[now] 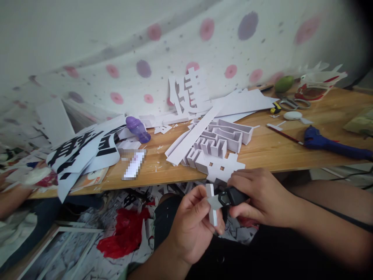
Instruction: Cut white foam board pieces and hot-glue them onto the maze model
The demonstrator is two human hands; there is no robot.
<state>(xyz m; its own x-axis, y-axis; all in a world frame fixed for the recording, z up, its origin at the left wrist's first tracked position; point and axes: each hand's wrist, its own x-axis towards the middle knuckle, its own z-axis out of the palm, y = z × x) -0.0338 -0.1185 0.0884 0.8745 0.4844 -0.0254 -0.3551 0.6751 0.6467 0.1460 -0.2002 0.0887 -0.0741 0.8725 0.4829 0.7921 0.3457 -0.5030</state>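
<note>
Below the table's front edge, my left hand (pixel 192 229) is closed on a small narrow white foam-board piece (pixel 215 218), held nearly upright between thumb and fingers. My right hand (pixel 262 196) is wrapped round the black handle of a utility knife (pixel 238 196). Its flat metal blade points left and lies across the white piece, next to my left thumb. Just beyond my hands, a white cut-out character panel (pixel 227 166) with small square holes juts over the table edge. Behind it sits a white raised-wall character (pixel 233 134), partly covered by a long white strip (pixel 195 134).
On the wooden table (pixel 157 177) lie a blue glue gun (pixel 323 140), scissors (pixel 294 104), a purple bottle (pixel 138 129) and printed sheets (pixel 84 149). A white character (pixel 188 93) stands against the curtain. Another person's arm (pixel 13 198) is at left. Scraps and red plastic (pixel 124 233) cover the floor.
</note>
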